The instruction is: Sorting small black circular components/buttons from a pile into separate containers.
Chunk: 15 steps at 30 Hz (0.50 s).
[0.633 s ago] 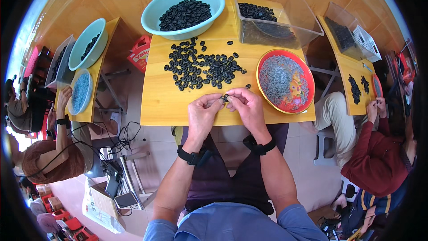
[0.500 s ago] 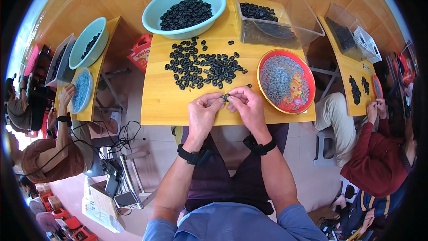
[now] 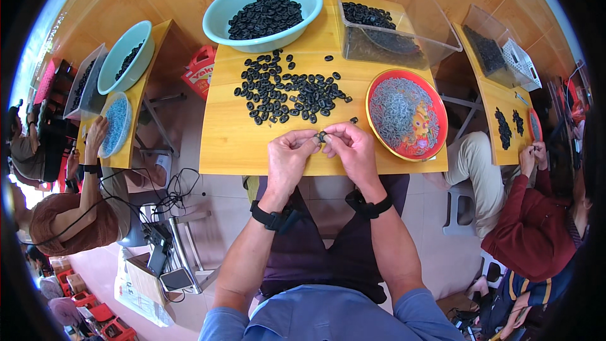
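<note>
The left hand (image 3: 289, 158) pinched one side of a small black ring (image 3: 322, 136) with its fingertips. The ring sat right between both hands, just above the near edge of the wooden table (image 3: 233, 145). The right hand (image 3: 353, 150) pinched its other side. A pile of black rings (image 3: 287, 91) lay behind, and a red plate (image 3: 408, 113) stood to the right.

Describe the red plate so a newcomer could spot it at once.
Start at the wooden table in front of the person. The red plate sits at its right end, below the clear plastic bin and right of the scattered black rings. It alone is red-rimmed and filled with small grey pieces.
</note>
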Each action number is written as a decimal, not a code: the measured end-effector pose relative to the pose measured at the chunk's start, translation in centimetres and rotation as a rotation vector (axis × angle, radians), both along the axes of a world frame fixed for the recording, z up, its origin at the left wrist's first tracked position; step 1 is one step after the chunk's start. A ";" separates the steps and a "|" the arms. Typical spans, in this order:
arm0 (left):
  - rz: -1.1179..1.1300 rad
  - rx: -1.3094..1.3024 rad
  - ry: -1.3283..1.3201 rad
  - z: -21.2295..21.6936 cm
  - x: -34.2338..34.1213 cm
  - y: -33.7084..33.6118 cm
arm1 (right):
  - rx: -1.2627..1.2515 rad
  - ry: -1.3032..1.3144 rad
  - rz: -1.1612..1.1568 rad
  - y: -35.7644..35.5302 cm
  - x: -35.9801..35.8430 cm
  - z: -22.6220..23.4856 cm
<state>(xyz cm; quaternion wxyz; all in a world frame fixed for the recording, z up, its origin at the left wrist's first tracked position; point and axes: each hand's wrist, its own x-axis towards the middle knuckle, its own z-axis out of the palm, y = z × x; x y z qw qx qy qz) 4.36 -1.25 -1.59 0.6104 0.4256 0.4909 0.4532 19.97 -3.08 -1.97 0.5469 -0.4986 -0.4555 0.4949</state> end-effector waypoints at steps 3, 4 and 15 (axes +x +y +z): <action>0.006 0.009 -0.007 -0.1 0.1 0.0 | -0.012 0.033 -0.030 0.0 -0.1 0.0; 0.007 0.009 -0.007 0.0 0.2 0.0 | -0.012 0.033 -0.029 0.0 -0.1 0.0; -0.016 0.020 0.036 0.3 0.1 -0.2 | 0.012 -0.027 -0.007 0.0 -0.1 0.3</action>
